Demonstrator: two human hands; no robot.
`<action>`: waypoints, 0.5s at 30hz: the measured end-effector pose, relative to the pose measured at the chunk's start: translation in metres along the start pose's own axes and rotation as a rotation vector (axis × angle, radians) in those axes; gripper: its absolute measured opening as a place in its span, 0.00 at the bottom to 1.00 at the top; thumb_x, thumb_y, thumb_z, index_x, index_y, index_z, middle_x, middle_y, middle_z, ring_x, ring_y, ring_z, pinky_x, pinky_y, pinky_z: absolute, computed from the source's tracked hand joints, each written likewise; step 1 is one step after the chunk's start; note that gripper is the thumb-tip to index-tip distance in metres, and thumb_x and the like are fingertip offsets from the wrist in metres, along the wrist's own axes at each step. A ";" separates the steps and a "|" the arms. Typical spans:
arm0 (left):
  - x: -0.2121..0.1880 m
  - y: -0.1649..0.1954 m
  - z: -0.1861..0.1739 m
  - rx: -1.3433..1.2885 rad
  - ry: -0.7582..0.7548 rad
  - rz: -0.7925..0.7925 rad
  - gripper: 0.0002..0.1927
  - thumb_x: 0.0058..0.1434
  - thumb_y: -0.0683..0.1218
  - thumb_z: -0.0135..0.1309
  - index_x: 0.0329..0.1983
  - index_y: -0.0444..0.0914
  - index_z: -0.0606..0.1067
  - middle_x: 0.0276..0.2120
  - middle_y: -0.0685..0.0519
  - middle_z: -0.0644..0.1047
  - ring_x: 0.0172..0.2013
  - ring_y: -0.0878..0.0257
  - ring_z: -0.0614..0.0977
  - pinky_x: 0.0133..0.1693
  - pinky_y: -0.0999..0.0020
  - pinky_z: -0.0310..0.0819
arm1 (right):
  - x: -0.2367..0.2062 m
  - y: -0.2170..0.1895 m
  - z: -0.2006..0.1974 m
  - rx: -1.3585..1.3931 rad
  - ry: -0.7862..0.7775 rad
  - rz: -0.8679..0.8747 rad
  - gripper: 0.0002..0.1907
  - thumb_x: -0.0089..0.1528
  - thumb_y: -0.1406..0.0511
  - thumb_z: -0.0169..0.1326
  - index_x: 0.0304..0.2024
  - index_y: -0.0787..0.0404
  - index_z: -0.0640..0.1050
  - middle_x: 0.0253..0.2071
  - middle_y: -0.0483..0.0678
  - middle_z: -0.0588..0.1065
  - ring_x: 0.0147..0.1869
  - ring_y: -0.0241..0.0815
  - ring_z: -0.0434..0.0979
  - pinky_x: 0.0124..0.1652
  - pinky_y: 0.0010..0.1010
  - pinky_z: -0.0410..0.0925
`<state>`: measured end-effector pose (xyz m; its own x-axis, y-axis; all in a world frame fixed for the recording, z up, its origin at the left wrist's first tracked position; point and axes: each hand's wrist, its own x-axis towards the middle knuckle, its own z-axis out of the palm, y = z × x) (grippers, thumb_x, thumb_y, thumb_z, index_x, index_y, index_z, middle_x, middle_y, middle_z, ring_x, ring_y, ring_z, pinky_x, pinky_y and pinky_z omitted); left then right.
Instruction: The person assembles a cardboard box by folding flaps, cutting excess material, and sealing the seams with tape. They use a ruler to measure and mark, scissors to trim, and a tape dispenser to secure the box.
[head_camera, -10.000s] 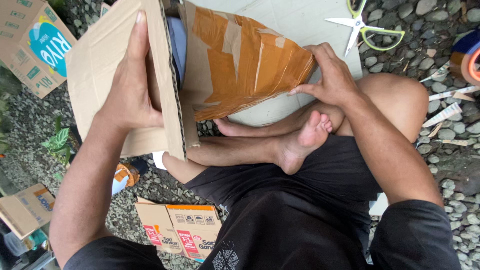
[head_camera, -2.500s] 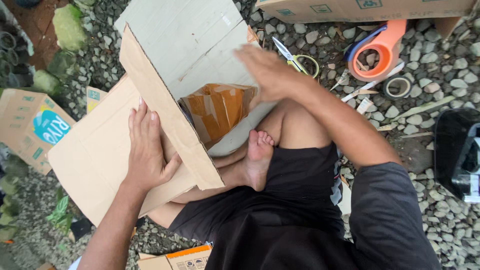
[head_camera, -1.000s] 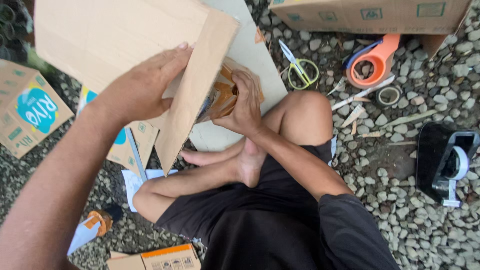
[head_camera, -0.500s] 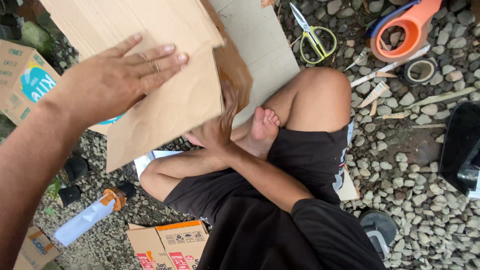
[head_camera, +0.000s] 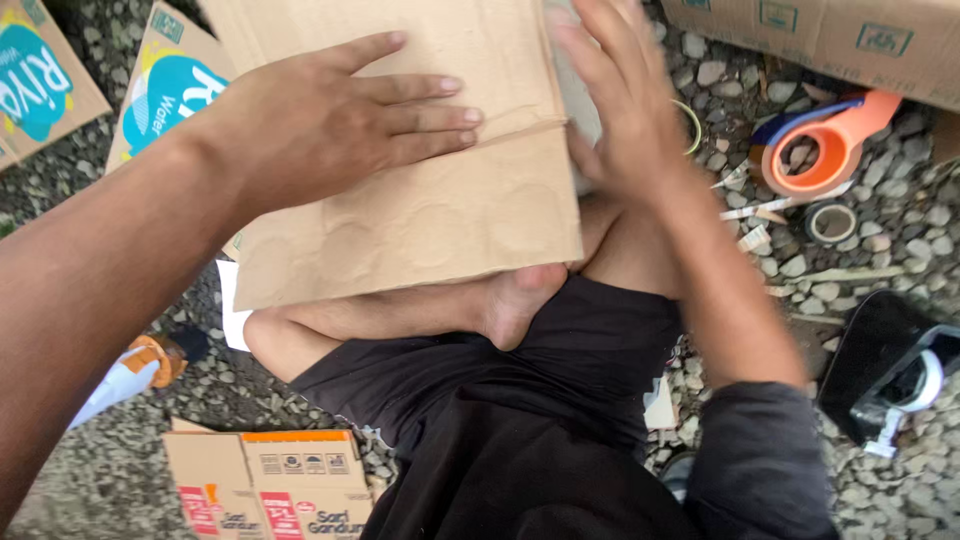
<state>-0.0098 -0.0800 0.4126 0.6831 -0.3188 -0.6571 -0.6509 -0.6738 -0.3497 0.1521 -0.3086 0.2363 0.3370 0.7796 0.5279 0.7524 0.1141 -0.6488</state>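
A brown cardboard box (head_camera: 430, 200) is held over my crossed legs, its plain side facing the camera. My left hand (head_camera: 330, 120) lies flat on that side, fingers spread toward the right. My right hand (head_camera: 625, 100) grips the box's right edge and is blurred. My bare foot (head_camera: 515, 300) shows just under the box's lower edge. What is inside the box is hidden.
An orange tape dispenser (head_camera: 825, 150) and a small tape roll (head_camera: 830, 222) lie on gravel at right. A black tape dispenser (head_camera: 890, 375) sits lower right. Flattened printed cartons (head_camera: 265, 485) lie at bottom left, blue-and-white ones (head_camera: 165, 95) upper left, another carton (head_camera: 830, 40) top right.
The box has swung so its plain side now covers my lap. My right hand has come out from beneath it and moved up to its right edge.
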 end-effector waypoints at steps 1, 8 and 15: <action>0.000 0.000 -0.003 -0.006 0.014 -0.013 0.44 0.60 0.54 0.46 0.80 0.56 0.45 0.75 0.71 0.50 0.74 0.68 0.52 0.73 0.56 0.40 | 0.016 0.002 -0.012 -0.059 -0.125 -0.049 0.36 0.60 0.72 0.64 0.71 0.59 0.68 0.74 0.56 0.63 0.80 0.58 0.59 0.74 0.49 0.57; -0.014 -0.013 -0.002 -0.135 0.073 -0.128 0.51 0.54 0.56 0.56 0.79 0.67 0.46 0.80 0.61 0.42 0.75 0.54 0.50 0.68 0.46 0.44 | 0.062 -0.017 -0.003 -0.183 -0.117 -0.260 0.22 0.68 0.66 0.65 0.65 0.49 0.80 0.72 0.50 0.72 0.79 0.58 0.63 0.75 0.53 0.58; -0.007 -0.032 0.028 -0.432 0.145 -0.126 0.61 0.38 0.57 0.65 0.77 0.64 0.51 0.78 0.57 0.45 0.75 0.51 0.50 0.69 0.47 0.45 | 0.060 -0.013 0.002 -0.141 -0.139 -0.187 0.21 0.68 0.67 0.60 0.64 0.53 0.81 0.71 0.51 0.72 0.80 0.58 0.63 0.75 0.54 0.59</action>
<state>-0.0033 -0.0376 0.4099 0.8071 -0.2861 -0.5165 -0.3839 -0.9189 -0.0909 0.1615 -0.2623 0.2758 0.1108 0.8315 0.5444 0.8688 0.1850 -0.4594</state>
